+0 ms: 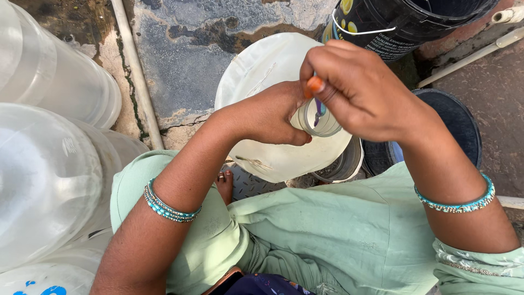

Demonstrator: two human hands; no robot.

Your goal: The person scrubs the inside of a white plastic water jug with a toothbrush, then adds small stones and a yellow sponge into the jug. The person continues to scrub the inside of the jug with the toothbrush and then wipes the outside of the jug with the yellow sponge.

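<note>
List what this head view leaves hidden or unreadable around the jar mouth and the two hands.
- Tool: only an orange end and a blue-purple shaft show; the right hand covers the grip, its tip vanishes inside the jar mouth.
- Left hand fingers: tucked against the neck, so the hold is unclear.
- White jar base: hidden behind arms and green garment.
- Black bucket: cut by the top edge.

Bright daylight, sharp, slight edge distortion.

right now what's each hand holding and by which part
Right hand pinches a brush by its orange handle end; left hand grips the white jug at its neck.
</note>
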